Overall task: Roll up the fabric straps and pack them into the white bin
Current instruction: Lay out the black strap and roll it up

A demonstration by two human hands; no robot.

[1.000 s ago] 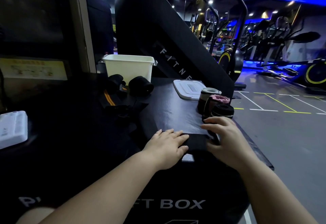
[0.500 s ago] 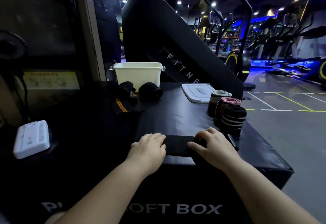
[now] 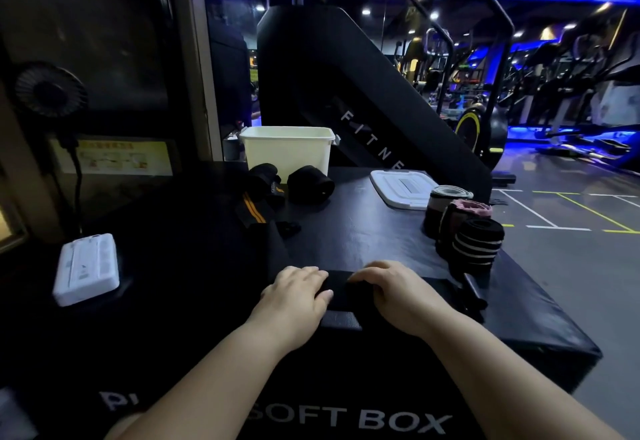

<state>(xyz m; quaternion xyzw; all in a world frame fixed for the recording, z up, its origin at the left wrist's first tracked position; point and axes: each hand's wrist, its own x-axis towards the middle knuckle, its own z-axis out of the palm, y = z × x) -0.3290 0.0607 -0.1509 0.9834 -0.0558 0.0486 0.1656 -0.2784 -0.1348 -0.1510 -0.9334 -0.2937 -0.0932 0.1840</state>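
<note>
Black fabric, a strap (image 3: pixel 341 289), lies across the near edge of the soft box (image 3: pixel 363 232), right between the two hands. The left hand (image 3: pixel 298 296) lies on its left end, fingers nearly straight and close together, pressing down. The right hand (image 3: pixel 398 296) has its fingers curled over the strap's right end, gripping it. Just beyond the right hand stand a striped roll (image 3: pixel 478 247), a pink roll (image 3: pixel 467 213) and a grey roll (image 3: pixel 446 204), packed close together. Past them lies a white lid (image 3: pixel 403 187). Well ahead of the left hand sits the bin (image 3: pixel 287 152), with two black rolls (image 3: pixel 310 183) at its foot and an orange-striped strap (image 3: pixel 252 211) lying loose nearer. Far out to the left of the left hand rests a white device (image 3: pixel 86 270).
</note>
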